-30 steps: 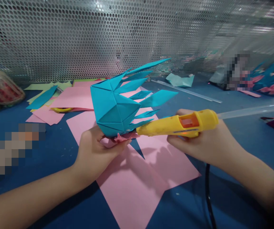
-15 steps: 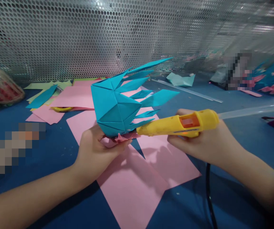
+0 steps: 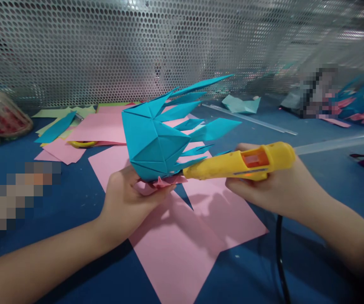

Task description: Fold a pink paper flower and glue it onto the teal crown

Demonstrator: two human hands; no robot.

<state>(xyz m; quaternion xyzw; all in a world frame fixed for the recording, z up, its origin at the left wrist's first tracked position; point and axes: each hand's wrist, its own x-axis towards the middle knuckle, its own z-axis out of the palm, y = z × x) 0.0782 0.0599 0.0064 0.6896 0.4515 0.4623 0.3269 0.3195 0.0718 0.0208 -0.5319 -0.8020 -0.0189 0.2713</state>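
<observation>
A blue folded-paper model [image 3: 156, 139] with long pointed flaps stands on its side above the table, gripped from below by my left hand [image 3: 125, 202]. Between that thumb and the model's underside is a small pink folded-paper piece [image 3: 169, 181]. My right hand [image 3: 279, 190] is wrapped round a yellow hot glue gun [image 3: 226, 165], with a clear glue stick [image 3: 336, 144] coming out of its back. The gun's nozzle meets the edge where the blue model and pink piece come together; whether glue is flowing I cannot tell.
Pink sheets [image 3: 182, 253] lie under my hands on the blue table. More coloured paper [image 3: 99, 126], a jar [image 3: 3, 112] and a yellow handle [image 3: 83, 144] are at the left. A pale folded piece [image 3: 241, 104] and glue sticks [image 3: 251, 119] lie behind. A black cord [image 3: 280, 257] hangs from the gun.
The glue gun and my right hand have shifted very slightly to the right, the nozzle staying at the model's lower edge. My left hand keeps its hold on the model.
</observation>
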